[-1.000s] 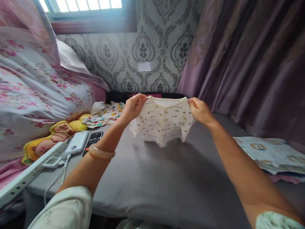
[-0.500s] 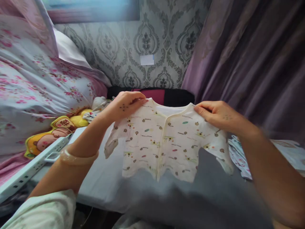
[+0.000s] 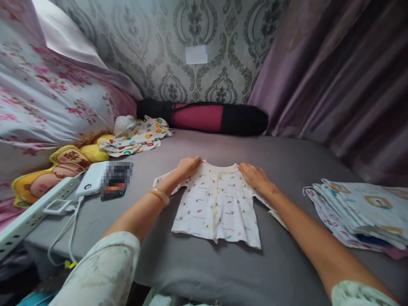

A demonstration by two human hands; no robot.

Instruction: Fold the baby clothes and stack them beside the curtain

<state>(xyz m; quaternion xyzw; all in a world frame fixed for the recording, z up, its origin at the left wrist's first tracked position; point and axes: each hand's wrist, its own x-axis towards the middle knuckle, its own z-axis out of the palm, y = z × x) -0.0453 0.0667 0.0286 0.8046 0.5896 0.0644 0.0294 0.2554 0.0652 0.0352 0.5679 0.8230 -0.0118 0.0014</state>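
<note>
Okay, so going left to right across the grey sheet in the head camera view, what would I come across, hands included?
White power strip → white power bank → bangle → left hand → neckline of the small printed shirt → right hand → stack of folded cloths.

Bare left hand [image 3: 189,167]: back up, fingers bent and bunched in a pinch, tips pointing inward. Bare left forearm [image 3: 137,216]: slanting forward from lower left; smooth, pale cream, ring-shaped bangle [image 3: 159,196] above the wrist; pale green-white patterned cloth sleeve [image 3: 105,263] ending near the elbow. Bare right hand [image 3: 254,175]: back up, fingers bent, tips turned inward, level with the left, well apart. Bare right forearm [image 3: 306,229]: slanting forward from lower right; small dark mark near the wrist; matching sleeve [image 3: 358,293] at the frame's bottom edge.
</note>
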